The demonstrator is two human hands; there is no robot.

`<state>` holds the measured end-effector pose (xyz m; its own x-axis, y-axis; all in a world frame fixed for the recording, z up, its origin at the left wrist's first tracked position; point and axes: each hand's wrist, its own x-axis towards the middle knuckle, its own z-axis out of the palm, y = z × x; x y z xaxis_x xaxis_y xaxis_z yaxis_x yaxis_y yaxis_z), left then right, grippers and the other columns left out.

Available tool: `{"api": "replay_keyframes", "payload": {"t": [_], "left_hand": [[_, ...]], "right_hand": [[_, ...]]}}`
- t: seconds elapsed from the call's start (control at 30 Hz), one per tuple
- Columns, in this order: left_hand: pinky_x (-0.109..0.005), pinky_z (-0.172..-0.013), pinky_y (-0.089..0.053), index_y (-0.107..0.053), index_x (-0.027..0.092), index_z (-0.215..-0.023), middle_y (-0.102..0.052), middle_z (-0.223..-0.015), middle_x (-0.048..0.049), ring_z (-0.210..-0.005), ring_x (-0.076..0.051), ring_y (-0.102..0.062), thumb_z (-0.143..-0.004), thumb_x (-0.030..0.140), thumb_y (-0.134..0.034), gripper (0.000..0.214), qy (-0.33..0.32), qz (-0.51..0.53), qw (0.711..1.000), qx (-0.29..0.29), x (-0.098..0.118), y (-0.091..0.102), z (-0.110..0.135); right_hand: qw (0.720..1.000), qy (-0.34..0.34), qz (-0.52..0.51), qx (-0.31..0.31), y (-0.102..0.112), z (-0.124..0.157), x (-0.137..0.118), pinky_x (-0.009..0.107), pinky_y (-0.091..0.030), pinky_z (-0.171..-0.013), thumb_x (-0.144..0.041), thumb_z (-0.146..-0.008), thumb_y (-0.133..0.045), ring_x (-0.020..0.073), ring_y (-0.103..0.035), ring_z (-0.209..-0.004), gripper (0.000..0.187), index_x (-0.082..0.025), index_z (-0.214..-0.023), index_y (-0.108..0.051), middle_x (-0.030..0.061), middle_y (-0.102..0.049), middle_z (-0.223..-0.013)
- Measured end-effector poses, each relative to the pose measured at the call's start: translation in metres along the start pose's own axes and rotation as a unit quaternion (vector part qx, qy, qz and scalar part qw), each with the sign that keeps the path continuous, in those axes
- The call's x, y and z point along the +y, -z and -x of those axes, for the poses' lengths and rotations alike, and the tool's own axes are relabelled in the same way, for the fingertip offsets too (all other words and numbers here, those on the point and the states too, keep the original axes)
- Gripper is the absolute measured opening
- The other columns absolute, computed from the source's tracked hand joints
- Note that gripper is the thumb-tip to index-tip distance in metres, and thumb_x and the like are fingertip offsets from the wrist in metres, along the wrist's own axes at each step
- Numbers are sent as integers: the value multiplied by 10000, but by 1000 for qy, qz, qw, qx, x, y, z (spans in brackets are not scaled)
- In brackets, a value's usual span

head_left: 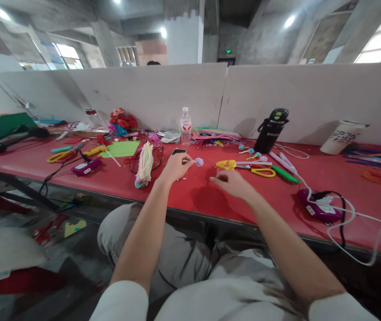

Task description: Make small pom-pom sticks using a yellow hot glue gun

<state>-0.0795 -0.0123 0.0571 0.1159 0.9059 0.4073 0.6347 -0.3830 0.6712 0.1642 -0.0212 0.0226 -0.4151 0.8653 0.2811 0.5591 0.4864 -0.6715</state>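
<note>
My left hand [176,167] is pinched on a short stick topped with a small lilac pompom [199,162], held just above the red table [197,191]. A black phone [178,151] lies right behind that hand. My right hand [232,183] hovers low over the table to the right, fingers curled together; whether anything is in them is hidden. Yellow-handled scissors [247,168] lie just beyond my right hand. A bundle of pastel pipe cleaners [144,170] lies left of my left hand.
A water bottle [185,126], a black flask [271,130] and a white cup [342,136] stand by the back partition. Glue guns [86,167] [317,209] with cords lie left and right. Paper flowers [121,121], green paper [121,149] and more pompom sticks [253,154] are scattered about.
</note>
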Motion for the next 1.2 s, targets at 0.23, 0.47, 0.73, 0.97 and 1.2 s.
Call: {"api": "replay_keyframes", "payload": {"t": [0.23, 0.47, 0.73, 0.97, 1.2], "left_hand": [[-245, -591, -412, -729, 167, -736, -703, -700, -59, -635, -169, -621, -764, 383, -689, 222, 27, 44, 999, 9, -1, 0, -2], [-252, -615, -418, -706, 155, -703, -692, -691, -56, -621, -159, -612, -786, 420, -655, 283, 22, 76, 997, -4, -12, -3, -8], [-249, -591, -353, -610, 174, -589, -613, -573, -25, -537, -131, -503, -816, 371, -624, 301, 55, 43, 998, 4, -8, -1, -6], [-262, -565, -298, -615, 179, -590, -581, -556, -20, -541, -140, -487, -832, 404, -584, 333, 36, -10, 999, 1, -11, -4, -8], [-260, -559, -285, -607, 180, -573, -553, -522, -11, -528, -136, -463, -806, 434, -602, 344, 42, -7, 999, -5, -11, -6, -8]], "right_hand": [[960, -169, 219, 48, 56, 19, 38, 297, -297, -505, -731, -687, -616, 173, -519, -535, 535, -204, -617, -560, 52, -602, -618], [987, -121, 84, 72, 11, -24, 62, 290, -347, -543, -532, -693, -715, 170, -530, -581, 370, -184, -662, -592, 51, -603, -643], [942, -80, -324, 26, -3, -12, 40, 277, -453, -613, -511, -664, -757, 131, -568, -616, 405, -150, -835, -688, 54, -696, -778], [950, -60, -306, -28, -13, -7, 39, 258, -439, -624, -541, -729, -717, 126, -569, -630, 399, -147, -793, -695, 48, -685, -754], [957, -61, -281, -36, -16, -9, 40, 245, -412, -579, -575, -747, -681, 122, -545, -597, 422, -154, -766, -669, 31, -655, -702]]}}
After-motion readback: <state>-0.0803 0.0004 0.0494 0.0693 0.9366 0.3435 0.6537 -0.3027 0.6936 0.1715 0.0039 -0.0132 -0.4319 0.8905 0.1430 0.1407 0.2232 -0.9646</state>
